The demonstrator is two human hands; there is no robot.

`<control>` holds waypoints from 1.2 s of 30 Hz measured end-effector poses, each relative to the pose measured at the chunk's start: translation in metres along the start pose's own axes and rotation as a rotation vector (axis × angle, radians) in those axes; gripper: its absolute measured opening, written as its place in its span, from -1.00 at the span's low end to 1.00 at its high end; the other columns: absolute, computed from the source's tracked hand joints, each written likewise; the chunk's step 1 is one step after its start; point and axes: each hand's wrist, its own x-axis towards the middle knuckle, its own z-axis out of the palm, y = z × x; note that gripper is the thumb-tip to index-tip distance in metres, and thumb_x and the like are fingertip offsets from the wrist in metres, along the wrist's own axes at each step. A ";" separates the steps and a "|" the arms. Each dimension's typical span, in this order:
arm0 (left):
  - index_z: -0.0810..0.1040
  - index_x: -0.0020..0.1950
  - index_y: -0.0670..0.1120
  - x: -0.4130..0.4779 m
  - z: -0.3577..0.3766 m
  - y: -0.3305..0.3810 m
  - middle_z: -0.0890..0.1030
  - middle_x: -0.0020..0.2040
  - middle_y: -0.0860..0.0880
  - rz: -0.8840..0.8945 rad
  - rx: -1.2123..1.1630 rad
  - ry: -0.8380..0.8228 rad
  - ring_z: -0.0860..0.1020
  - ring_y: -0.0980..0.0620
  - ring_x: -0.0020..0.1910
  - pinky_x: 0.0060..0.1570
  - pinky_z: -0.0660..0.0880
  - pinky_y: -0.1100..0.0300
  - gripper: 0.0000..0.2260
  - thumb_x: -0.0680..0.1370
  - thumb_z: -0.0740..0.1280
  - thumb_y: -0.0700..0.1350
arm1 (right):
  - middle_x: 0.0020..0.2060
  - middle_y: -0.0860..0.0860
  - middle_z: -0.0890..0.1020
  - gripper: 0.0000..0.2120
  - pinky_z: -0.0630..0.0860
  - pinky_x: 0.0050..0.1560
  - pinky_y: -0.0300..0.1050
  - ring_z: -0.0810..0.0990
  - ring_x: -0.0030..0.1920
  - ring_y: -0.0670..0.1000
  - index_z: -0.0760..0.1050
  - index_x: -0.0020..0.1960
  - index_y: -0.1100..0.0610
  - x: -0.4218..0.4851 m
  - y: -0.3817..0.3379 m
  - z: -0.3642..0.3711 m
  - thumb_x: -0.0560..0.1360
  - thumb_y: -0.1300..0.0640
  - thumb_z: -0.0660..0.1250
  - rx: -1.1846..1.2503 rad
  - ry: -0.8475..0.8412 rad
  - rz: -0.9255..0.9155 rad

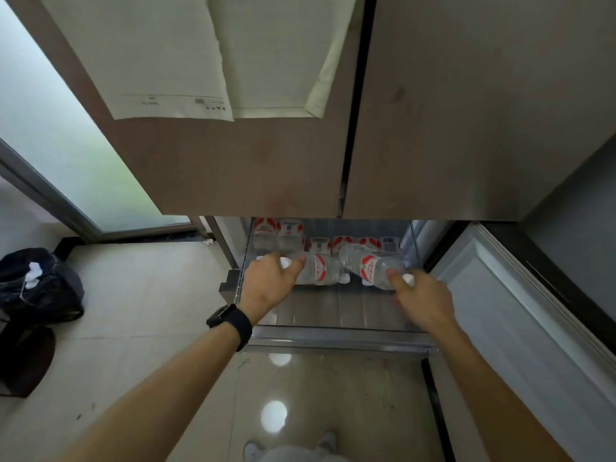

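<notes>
The left hand (270,281) curls round the cap end of the left bottle (320,270), and the right hand (423,295) grips the right bottle (366,265) the same way, both low in the open drawer (333,331). Stocking looks roughly half done: a row of bottles (333,243) lines the back, while the front stays bare. Both bottles are clear plastic, white-capped and red-labelled, lying on their sides.

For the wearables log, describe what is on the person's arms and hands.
Both forearms are bare, no sleeves showing. The left hand and right hand wear no gloves or visible rings. A black watch with a rectangular face circles the left wrist.
</notes>
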 end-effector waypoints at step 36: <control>0.40 0.32 0.05 0.009 0.066 -0.006 0.56 0.22 0.08 0.232 -0.128 -0.307 0.53 0.06 0.17 0.13 0.49 0.15 -0.40 0.37 0.60 -0.03 | 0.03 -0.22 0.55 -0.38 0.45 0.02 -0.37 0.56 0.03 -0.17 0.36 0.33 -0.13 0.006 -0.009 0.069 0.37 0.01 0.58 0.329 -0.279 -0.251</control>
